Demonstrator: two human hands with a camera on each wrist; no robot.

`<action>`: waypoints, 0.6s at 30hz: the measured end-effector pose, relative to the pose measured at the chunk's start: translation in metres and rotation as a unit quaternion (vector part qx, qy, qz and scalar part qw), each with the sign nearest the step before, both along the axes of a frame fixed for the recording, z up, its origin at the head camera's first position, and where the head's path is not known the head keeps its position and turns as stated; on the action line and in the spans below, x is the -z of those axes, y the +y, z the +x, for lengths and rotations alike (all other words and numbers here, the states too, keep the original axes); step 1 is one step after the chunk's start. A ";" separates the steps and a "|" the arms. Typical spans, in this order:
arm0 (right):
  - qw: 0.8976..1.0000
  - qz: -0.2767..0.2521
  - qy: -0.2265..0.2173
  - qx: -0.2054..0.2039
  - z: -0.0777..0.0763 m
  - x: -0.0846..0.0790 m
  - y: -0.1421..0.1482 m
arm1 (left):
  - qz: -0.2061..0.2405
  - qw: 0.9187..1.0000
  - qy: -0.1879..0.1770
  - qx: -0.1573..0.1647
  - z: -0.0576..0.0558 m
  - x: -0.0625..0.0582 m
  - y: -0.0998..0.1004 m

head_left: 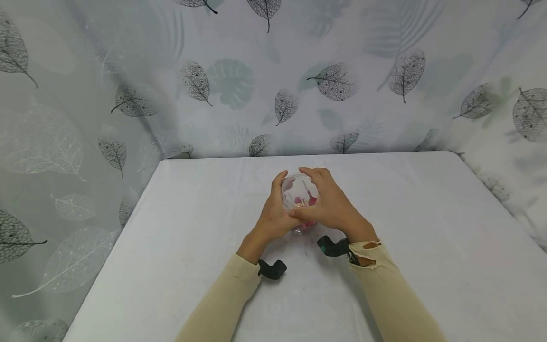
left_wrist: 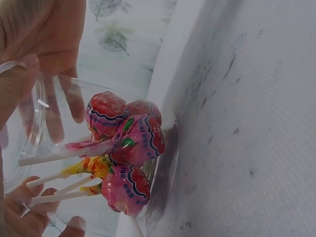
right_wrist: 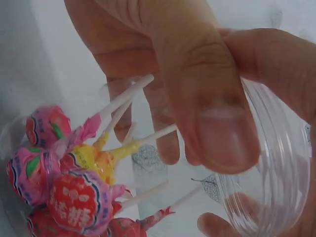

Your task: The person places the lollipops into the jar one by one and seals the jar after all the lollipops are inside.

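A clear plastic jar (head_left: 294,187) stands upright on the table, held between both hands. My left hand (head_left: 275,213) grips it from the left side. From the right, my right hand (head_left: 326,204) curls round its upper part, fingers at the far rim and thumb at the near side. The two thumbs meet in front of the jar. Inside lie several wrapped lollipops (left_wrist: 140,140), pink, red and yellow, with white sticks pointing up. A ribbed clear band (right_wrist: 269,197) circles the jar's top; whether it is a separate lid I cannot tell.
The jar stands on a white-covered table (head_left: 192,204), near its far half. Behind and to the left hangs a leaf-patterned curtain (head_left: 239,123). Black wrist mounts (head_left: 273,270) stick out below both wrists, just above the cloth.
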State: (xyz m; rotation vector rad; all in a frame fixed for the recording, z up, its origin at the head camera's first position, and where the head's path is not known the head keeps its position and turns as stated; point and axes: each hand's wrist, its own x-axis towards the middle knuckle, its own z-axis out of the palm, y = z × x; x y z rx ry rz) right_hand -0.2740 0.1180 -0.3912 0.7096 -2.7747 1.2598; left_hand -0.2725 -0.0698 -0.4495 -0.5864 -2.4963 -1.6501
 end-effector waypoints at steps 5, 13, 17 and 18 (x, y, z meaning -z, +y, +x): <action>1.000 -0.013 0.003 -0.023 0.001 -0.002 0.002 | 0.005 1.000 -0.003 0.002 0.001 -0.001 0.000; 1.000 -0.001 0.009 0.004 0.001 0.002 0.000 | 0.012 1.000 -0.004 0.002 0.001 -0.001 -0.001; 1.000 -0.012 0.007 -0.013 0.002 0.000 0.002 | 0.009 1.000 -0.012 0.002 0.001 -0.001 -0.001; 1.000 -0.016 0.006 -0.017 0.002 -0.001 0.002 | 0.010 1.000 -0.014 0.002 0.001 -0.001 0.000</action>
